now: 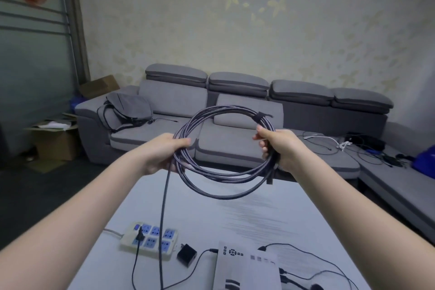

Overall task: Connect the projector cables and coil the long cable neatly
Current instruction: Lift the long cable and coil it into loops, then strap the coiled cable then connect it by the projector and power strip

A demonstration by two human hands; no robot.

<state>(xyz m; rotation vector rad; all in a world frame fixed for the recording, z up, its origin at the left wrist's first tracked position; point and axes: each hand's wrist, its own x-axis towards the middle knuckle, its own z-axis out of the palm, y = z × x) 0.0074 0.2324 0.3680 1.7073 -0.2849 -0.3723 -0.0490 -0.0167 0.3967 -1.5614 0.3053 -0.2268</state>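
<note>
Left hand: fingers curled closed around the coiled cable at its left side. Right hand: fingers wrapped around the coil's right side, below a black strap. Coil held in the air above the white table. One strand hangs down past the power strip. Projector sits at the near edge.
</note>
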